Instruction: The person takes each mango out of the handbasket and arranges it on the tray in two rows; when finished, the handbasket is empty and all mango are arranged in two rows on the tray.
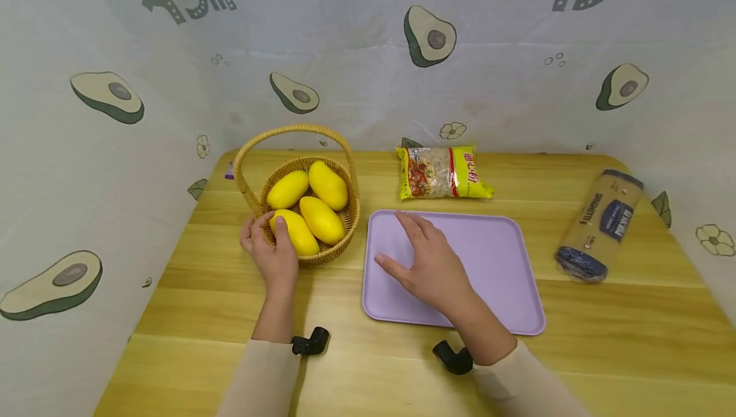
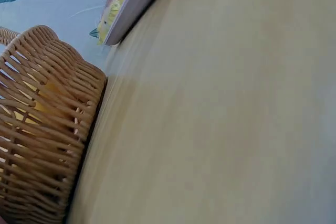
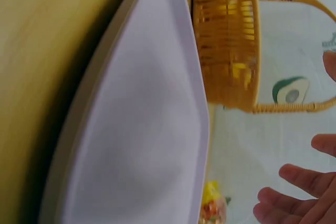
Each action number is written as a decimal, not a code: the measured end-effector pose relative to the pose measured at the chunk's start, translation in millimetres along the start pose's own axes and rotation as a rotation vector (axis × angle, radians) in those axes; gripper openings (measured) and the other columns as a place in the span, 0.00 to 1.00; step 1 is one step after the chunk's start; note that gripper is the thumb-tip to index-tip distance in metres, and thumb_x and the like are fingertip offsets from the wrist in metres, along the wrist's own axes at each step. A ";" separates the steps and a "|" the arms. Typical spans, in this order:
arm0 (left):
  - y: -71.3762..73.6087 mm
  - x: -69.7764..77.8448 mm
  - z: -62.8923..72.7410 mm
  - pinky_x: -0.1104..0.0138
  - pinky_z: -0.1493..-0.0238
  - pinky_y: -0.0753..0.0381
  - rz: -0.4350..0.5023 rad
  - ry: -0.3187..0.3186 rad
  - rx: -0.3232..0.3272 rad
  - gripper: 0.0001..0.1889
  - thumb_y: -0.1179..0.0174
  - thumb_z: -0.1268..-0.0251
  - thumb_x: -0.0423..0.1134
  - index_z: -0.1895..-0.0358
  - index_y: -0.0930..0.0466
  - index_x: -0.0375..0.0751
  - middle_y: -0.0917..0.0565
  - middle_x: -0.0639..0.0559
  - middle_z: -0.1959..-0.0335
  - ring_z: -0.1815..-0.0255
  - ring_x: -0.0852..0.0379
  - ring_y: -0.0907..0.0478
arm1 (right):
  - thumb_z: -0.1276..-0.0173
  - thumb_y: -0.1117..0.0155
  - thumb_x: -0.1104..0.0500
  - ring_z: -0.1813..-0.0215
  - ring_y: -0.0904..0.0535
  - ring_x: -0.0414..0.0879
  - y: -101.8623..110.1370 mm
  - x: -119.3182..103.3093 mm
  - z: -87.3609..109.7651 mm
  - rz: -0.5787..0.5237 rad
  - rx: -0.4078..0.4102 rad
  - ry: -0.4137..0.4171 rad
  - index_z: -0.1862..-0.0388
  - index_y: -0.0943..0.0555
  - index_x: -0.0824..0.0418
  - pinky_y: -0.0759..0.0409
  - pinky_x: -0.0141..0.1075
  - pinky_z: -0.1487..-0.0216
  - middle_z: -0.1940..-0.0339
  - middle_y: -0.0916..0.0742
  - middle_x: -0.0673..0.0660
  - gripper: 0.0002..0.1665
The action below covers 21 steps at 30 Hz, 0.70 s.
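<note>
A wicker basket [image 1: 311, 258] with an arched handle stands on the left part of the table and holds several yellow mangoes [image 1: 322, 219]. My left hand [image 1: 273, 252] grips its near left rim beside the handle's foot, thumb on the inner side next to the closest mango. In the left wrist view only the woven side of the basket [image 2: 42, 129] shows. Over the lilac tray [image 1: 494, 264] hovers my right hand [image 1: 431, 265], fingers spread and holding nothing. The right wrist view has these fingers [image 3: 304, 179] apart from the tray [image 3: 142, 108].
Behind the tray lies a yellow-ended food packet [image 1: 443, 172]. A spaghetti pack [image 1: 600, 225] lies on the right side of the table. An avocado-print curtain [image 1: 356, 40] surrounds the wooden table [image 1: 368, 366] at the back and sides.
</note>
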<state>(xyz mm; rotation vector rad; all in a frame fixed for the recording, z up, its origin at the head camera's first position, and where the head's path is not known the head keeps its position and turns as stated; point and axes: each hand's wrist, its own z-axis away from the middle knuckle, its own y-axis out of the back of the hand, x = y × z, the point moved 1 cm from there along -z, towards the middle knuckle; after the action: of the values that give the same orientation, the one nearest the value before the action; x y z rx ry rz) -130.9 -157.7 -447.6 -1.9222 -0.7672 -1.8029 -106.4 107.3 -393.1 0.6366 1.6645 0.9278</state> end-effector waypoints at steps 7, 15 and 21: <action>-3.2 -11.9 -1.4 0.55 0.15 0.56 0.151 0.104 0.055 0.18 0.48 0.23 0.41 0.36 0.24 0.41 0.37 0.47 0.20 0.15 0.50 0.53 | 0.34 0.29 0.39 0.27 0.27 0.58 -22.2 -31.1 -10.3 -0.093 0.010 0.079 0.23 0.32 0.56 0.25 0.57 0.30 0.28 0.24 0.60 0.46; -3.3 -16.9 -4.3 0.58 0.16 0.50 0.233 0.034 0.048 0.20 0.47 0.27 0.35 0.34 0.25 0.39 0.30 0.45 0.25 0.18 0.51 0.44 | 0.35 0.26 0.42 0.31 0.24 0.54 -41.0 -67.5 -42.2 -0.119 0.040 0.163 0.26 0.29 0.54 0.23 0.51 0.31 0.32 0.20 0.56 0.42; -2.9 -20.7 -5.9 0.57 0.16 0.48 0.240 0.037 0.032 0.20 0.47 0.26 0.35 0.33 0.25 0.39 0.32 0.46 0.24 0.18 0.52 0.44 | 0.35 0.26 0.43 0.31 0.24 0.53 -57.3 -74.9 -71.5 -0.140 -0.009 0.157 0.24 0.29 0.52 0.23 0.50 0.30 0.31 0.21 0.56 0.43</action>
<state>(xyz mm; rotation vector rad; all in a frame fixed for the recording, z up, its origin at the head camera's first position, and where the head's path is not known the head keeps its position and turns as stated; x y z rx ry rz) -137.7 -161.7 -467.8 -1.8664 -0.5244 -1.6651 -151.3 -2.2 -391.7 0.4439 1.8185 0.9022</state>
